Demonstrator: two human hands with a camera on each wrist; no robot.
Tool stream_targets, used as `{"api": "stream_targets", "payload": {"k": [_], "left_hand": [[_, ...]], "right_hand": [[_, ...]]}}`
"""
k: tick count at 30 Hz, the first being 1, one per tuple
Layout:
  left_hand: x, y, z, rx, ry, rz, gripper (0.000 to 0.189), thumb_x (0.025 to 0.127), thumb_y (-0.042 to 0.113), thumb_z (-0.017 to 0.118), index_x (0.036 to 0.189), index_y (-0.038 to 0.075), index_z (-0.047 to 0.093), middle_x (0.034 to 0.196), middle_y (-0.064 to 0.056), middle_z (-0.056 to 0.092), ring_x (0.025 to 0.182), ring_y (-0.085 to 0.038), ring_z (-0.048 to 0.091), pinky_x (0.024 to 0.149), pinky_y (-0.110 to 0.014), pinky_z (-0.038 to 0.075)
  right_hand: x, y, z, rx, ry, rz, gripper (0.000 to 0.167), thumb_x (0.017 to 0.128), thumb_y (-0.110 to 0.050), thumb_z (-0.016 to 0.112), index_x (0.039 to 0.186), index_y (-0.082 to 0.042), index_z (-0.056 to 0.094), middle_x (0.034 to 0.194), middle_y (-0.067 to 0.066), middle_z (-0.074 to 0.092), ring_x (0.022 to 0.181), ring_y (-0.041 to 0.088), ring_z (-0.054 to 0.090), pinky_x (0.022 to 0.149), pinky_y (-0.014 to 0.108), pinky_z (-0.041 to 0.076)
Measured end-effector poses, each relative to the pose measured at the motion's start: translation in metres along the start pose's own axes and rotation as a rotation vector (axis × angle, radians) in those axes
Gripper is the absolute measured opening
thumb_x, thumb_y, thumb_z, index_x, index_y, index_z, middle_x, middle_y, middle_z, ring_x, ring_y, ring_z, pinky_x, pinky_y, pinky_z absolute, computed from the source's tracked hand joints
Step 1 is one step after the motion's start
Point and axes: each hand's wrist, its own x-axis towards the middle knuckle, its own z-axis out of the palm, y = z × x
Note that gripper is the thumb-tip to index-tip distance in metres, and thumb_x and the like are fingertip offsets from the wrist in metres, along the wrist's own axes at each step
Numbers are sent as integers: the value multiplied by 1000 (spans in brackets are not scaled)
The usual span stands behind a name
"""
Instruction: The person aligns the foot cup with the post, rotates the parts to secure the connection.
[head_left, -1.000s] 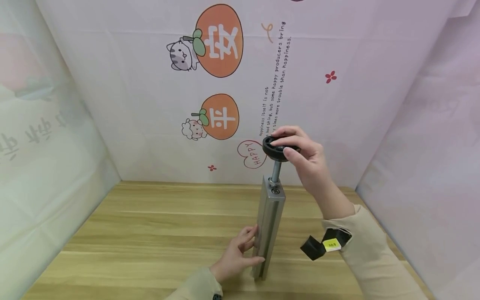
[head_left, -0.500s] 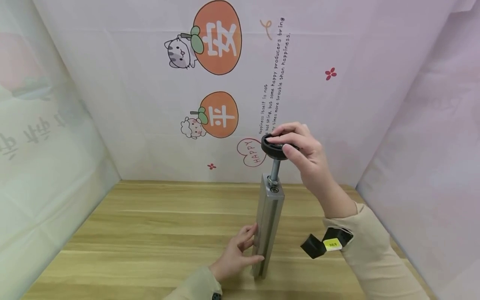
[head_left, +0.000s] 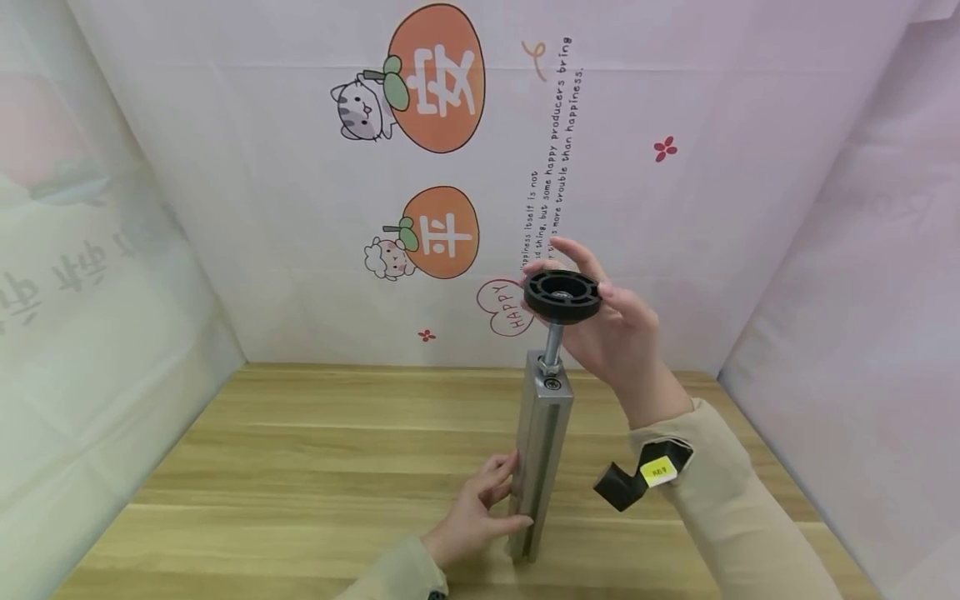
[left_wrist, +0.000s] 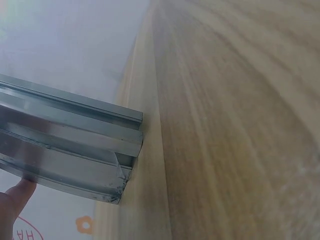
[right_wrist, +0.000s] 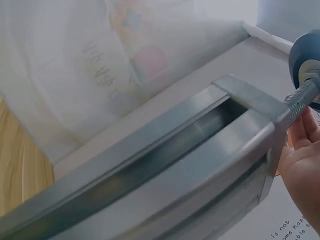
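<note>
An aluminium profile (head_left: 542,454) stands upright on its end on the wooden tabletop. Around its lower part my left hand (head_left: 476,508) holds it, thumb on the near face and fingers on the left side. In the left wrist view, a fingertip (left_wrist: 26,186) touches the profile's lower edge. From the top end cap rises a threaded rod (head_left: 553,343) with a nut at its base, carrying a round black levelling foot (head_left: 562,297). My right hand (head_left: 618,329) holds the foot by its rim, fingers partly hidden behind it. The right wrist view shows the rod (right_wrist: 302,95) close to the palm.
The wood-grain tabletop (head_left: 300,467) spreads around the profile. White printed cloth (head_left: 300,208) hangs behind, with more cloth walls at left and right. A black camera mount (head_left: 637,479) sits on the right sleeve.
My right hand has shifted from fingertips over the foot's top to around its rim, baring the top face. The left hand and the profile stay in place.
</note>
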Motion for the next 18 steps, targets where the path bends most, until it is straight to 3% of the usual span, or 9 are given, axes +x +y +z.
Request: {"api": "stream_targets", "payload": {"k": [10, 15, 18], "left_hand": [[0, 0, -1, 0, 5, -17, 85, 80, -8, 67, 148, 15, 21, 131, -33, 34, 126, -5, 42, 105, -36, 43], [0, -1, -1, -4, -11, 12, 83, 82, -8, 66, 149, 12, 19, 131, -29, 35, 128, -5, 39, 106, -30, 42], [0, -1, -1, 3, -17, 37, 83, 82, -8, 65, 148, 10, 19, 131, -28, 35, 127, -6, 39, 105, -30, 43]], "right_hand": [[14, 1, 4, 199, -98, -46, 47, 85, -10, 47, 131, -14, 47, 130, 12, 41, 121, 22, 39, 110, 34, 34], [15, 4, 3, 275, -169, -42, 44, 87, -9, 40, 130, -10, 49, 126, 12, 45, 119, 22, 43, 108, 35, 38], [13, 7, 3, 288, -147, -43, 42, 88, -10, 41, 128, -10, 51, 124, 11, 47, 118, 21, 43, 105, 36, 41]]}}
